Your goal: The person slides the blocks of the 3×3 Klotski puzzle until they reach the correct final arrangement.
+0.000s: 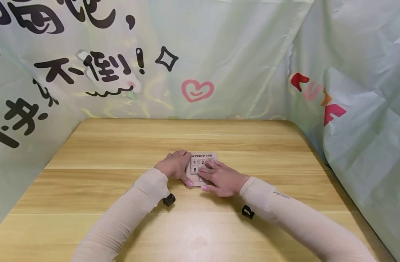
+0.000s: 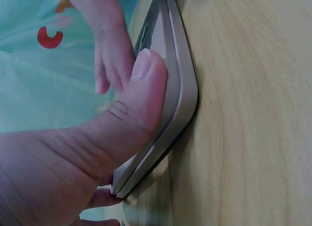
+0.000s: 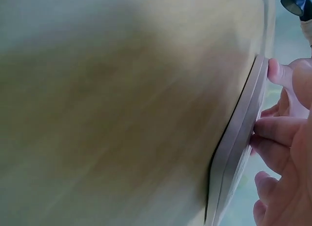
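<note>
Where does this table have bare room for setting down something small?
The wooden table is bare behind the number sliding puzzle, up to the printed curtain; left of the left sleeve; right of the right sleeve; and in front, between the sleeves. It is crowded at the puzzle: the left hand grips its left edge, the right hand touches its tiles.

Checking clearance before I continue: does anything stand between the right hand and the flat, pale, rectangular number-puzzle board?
Nothing visible does. The right hand touches the numbered face of the flat, pale, rectangular number-puzzle board directly. The left hand holds the board's left side, not between them.
</note>
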`<state>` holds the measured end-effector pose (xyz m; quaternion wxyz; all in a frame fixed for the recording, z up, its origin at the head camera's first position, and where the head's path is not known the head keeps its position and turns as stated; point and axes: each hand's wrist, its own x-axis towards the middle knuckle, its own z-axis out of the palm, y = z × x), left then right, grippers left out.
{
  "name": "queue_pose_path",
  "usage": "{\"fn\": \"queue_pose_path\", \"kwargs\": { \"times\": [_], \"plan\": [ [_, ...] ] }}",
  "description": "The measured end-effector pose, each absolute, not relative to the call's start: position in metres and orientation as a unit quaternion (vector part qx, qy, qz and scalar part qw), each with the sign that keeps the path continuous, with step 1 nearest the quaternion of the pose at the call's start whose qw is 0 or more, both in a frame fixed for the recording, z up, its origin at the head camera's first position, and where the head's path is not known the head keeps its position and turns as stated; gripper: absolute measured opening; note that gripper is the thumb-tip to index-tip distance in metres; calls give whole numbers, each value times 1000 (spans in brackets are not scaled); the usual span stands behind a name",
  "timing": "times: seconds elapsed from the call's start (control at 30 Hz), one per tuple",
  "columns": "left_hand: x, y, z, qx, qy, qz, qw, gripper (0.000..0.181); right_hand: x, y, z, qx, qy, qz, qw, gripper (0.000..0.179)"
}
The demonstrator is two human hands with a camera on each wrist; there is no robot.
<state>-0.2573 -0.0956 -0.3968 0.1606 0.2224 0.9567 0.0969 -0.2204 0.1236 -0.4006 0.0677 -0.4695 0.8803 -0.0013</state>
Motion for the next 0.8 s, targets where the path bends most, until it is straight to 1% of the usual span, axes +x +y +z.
{"fn": "queue_pose_path", "kwargs": {
  "times": [0.17,0.27,0.43,0.63,0.8],
  "plan": [
    [-257,-95,-398,225,956,100,161,103,-225,113,-401,-470,880,-2,69,59],
    [-257,-95,-398,224,955,103,162,103,-224,111,-401,-468,881,-2,73,59],
    [-257,-95,-397,223,957,99,160,104,-216,113,-401,-478,876,7,68,60],
    [-256,-94,-395,223,956,101,159,105,-203,115,-395,-493,866,12,85,60],
    [-256,-94,-395,219,957,101,160,106,-205,121,-395,-481,872,11,86,60]
  ]
}}
